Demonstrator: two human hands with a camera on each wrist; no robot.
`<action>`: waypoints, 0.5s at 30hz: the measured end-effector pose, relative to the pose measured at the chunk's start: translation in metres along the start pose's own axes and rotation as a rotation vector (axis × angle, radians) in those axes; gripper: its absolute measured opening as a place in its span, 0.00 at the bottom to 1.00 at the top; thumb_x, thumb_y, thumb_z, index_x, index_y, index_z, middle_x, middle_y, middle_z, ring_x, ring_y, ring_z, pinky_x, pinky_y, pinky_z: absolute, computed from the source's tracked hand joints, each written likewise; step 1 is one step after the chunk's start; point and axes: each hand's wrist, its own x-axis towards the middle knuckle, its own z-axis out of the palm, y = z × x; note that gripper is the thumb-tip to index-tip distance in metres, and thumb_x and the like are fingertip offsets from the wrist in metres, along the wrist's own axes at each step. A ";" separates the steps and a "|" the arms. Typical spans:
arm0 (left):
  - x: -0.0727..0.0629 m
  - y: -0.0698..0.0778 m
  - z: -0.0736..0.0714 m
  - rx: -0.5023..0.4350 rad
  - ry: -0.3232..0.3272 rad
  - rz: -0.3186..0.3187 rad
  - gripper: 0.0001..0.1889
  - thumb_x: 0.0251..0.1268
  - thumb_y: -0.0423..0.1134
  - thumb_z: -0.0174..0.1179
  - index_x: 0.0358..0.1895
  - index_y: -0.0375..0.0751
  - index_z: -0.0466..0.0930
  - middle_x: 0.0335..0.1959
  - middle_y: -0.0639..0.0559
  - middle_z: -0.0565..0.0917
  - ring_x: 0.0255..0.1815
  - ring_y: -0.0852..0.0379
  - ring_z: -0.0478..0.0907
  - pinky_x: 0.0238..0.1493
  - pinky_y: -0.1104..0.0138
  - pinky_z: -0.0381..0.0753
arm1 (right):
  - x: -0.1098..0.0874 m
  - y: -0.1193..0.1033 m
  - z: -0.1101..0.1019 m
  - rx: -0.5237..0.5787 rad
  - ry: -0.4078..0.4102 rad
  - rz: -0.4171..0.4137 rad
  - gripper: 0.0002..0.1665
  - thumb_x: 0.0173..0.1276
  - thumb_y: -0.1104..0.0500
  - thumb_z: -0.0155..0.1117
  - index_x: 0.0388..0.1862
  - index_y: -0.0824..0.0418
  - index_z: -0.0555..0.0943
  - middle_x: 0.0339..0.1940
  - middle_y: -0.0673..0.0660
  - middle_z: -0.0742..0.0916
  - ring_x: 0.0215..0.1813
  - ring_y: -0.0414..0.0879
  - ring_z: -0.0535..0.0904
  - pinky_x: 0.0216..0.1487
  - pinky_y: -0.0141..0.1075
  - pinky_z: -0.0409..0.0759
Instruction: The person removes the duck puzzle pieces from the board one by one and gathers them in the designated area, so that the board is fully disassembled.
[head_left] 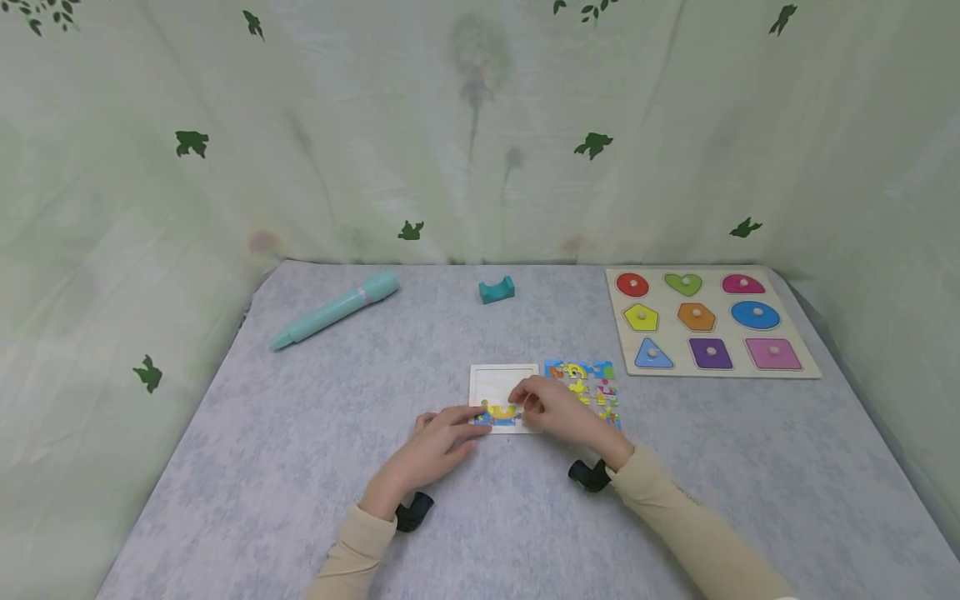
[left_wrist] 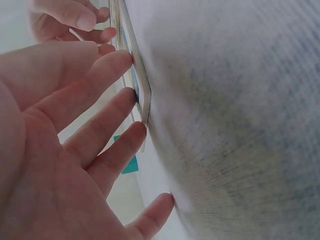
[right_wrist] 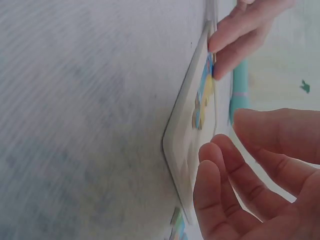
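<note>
A small white wooden puzzle tray [head_left: 491,383] lies on the table, with joined blue and yellow jigsaw pieces [head_left: 501,415] along its near side. The left hand [head_left: 435,446] rests its extended fingertips on the tray's left edge and the pieces there. Over the tray's right part is the right hand [head_left: 562,410], its fingers bent loosely. No piece shows between its thumb and fingers in the right wrist view. Loose colourful jigsaw pieces [head_left: 577,386] lie just right of the tray, partly hidden by the right hand.
A wooden shape board [head_left: 667,333] with knobbed shapes lies at the back right. At the back left is a teal pen-shaped object [head_left: 333,313]. A small teal notched block [head_left: 497,291] stands near the back edge, before a patterned curtain [head_left: 360,125].
</note>
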 end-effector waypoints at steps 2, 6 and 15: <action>0.000 0.000 0.000 -0.004 0.001 0.002 0.17 0.72 0.37 0.54 0.60 0.42 0.78 0.68 0.46 0.68 0.69 0.47 0.61 0.60 0.40 0.52 | 0.002 -0.002 0.003 -0.019 0.000 0.004 0.12 0.61 0.71 0.62 0.44 0.65 0.80 0.39 0.55 0.81 0.38 0.44 0.74 0.40 0.35 0.75; 0.001 0.000 0.001 -0.008 0.003 -0.002 0.16 0.72 0.36 0.54 0.60 0.41 0.78 0.68 0.45 0.68 0.69 0.46 0.61 0.61 0.39 0.52 | 0.005 -0.005 0.008 -0.055 -0.003 -0.003 0.12 0.61 0.71 0.62 0.44 0.65 0.80 0.39 0.54 0.81 0.39 0.45 0.74 0.41 0.35 0.75; 0.002 0.002 0.001 -0.012 -0.005 -0.029 0.16 0.71 0.35 0.55 0.59 0.40 0.79 0.67 0.44 0.68 0.69 0.43 0.60 0.62 0.39 0.53 | 0.010 -0.006 0.014 -0.074 0.016 0.029 0.12 0.59 0.71 0.63 0.42 0.62 0.81 0.34 0.52 0.79 0.36 0.43 0.72 0.39 0.34 0.73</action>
